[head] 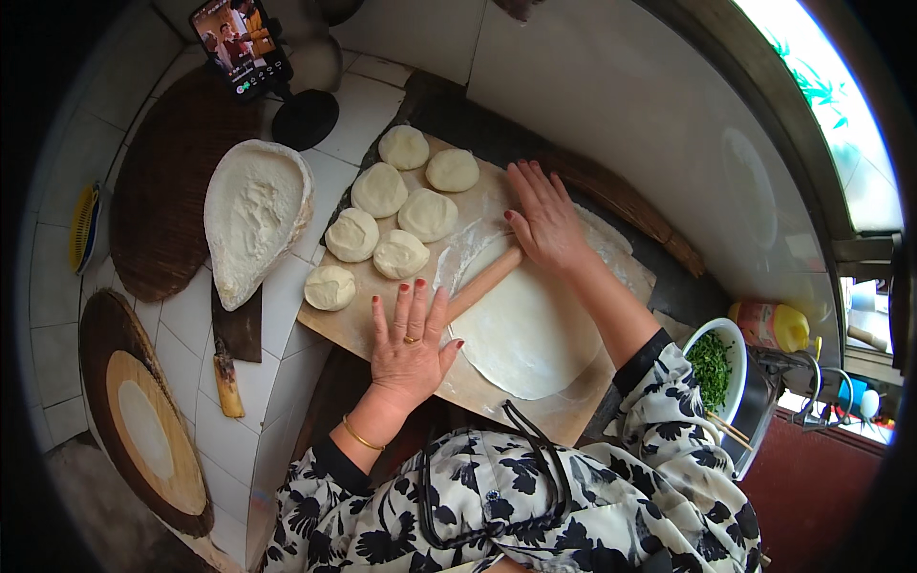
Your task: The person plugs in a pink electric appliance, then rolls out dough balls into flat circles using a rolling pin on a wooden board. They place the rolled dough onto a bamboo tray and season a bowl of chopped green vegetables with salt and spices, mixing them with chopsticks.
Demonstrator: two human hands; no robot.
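Note:
A wooden rolling pin (484, 285) lies across a wide, thin round sheet of dough (534, 333) on a floured wooden board (512, 412). My left hand (410, 352) rests with spread fingers at the pin's lower left end, and my right hand (548, 218) lies flat over its upper right end. Both palms face down, so what is beneath them is hidden. Several rounded dough pieces (428, 215) sit on the board's upper left part, beyond my left hand. Flour is scattered on the board around the sheet.
Left of the board are a gourd-shaped scoop of flour (259, 204), a cleaver (240, 326) and a round wooden lid (168, 186). A phone (240, 43) stands on a holder at the back. At right are a bowl of chopped greens (713, 369) with chopsticks and a yellow bottle (770, 326).

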